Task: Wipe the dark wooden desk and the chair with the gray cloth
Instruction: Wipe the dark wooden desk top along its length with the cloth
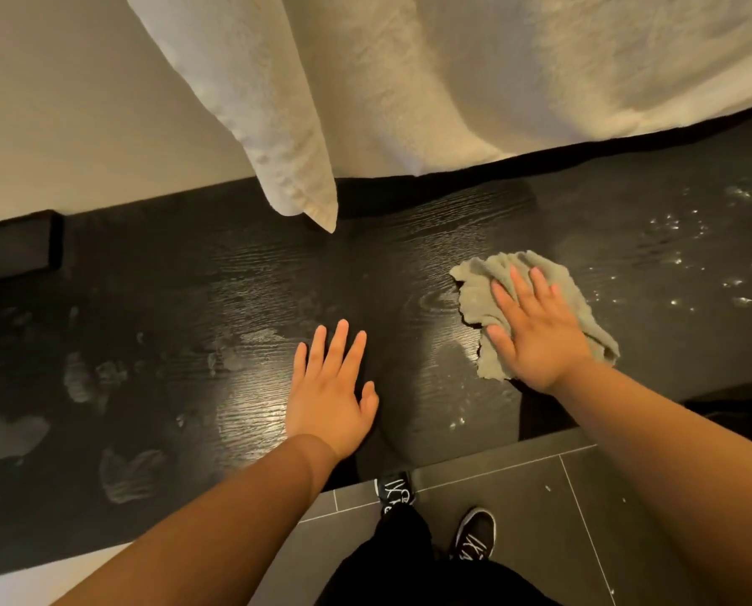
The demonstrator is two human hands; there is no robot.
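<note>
Two hands lie flat on the bench (190, 273). The left hand (328, 391) has its fingers straight and slightly spread and holds nothing. The right hand (536, 330) also has straight fingers and presses the cloth (474, 290) onto the wood. The cloth is crumpled under that palm, with its edges showing past the fingertips and on both sides of the hand.

The step in hand looks like wiping the bench top, with the left hand as a brace. Bright droplets (673, 261) dot the wood to the right of the right hand. Dull smears (81, 387) show to the left of the left hand, so the bench seems only partly done.

The next move probably calls for sliding the cloth right through the droplets under even, flat pressure. It would then go back past the left hand to the smears, with that hand lifted out of the way. White fabric (278, 102) hangs beyond both hands, its tip close over the wood, and the cloth should pass clear of it. The chair is not plainly in view, and that part looks not yet begun.
</note>
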